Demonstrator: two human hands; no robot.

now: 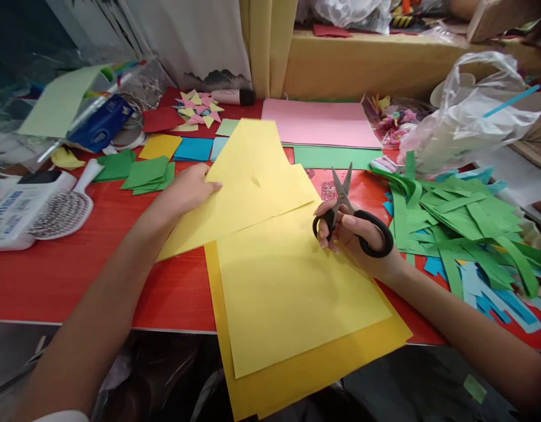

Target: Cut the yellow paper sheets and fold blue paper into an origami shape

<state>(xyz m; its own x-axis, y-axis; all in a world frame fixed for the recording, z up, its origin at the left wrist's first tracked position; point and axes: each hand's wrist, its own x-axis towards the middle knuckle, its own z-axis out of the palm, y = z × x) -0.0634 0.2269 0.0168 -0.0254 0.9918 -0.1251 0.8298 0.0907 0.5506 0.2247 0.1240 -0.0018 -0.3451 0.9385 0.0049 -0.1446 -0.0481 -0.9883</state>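
My left hand (189,189) pinches the left edge of a folded yellow paper sheet (248,181) that lies tilted on the red table (77,269). My right hand (347,231) grips black-handled scissors (347,214), blades slightly apart and pointing away from me, just right of that sheet. Below it lie a larger pale yellow sheet (288,293) and a darker yellow sheet (323,363) that hang over the table's front edge.
Green paper strips (459,223) and blue scraps (494,299) pile at the right. A pink sheet (318,123), green sheet (336,157), small coloured squares (164,158), folded paper stars (198,109), a hairbrush (63,208), calculator (15,211) and plastic bag (468,117) surround them.
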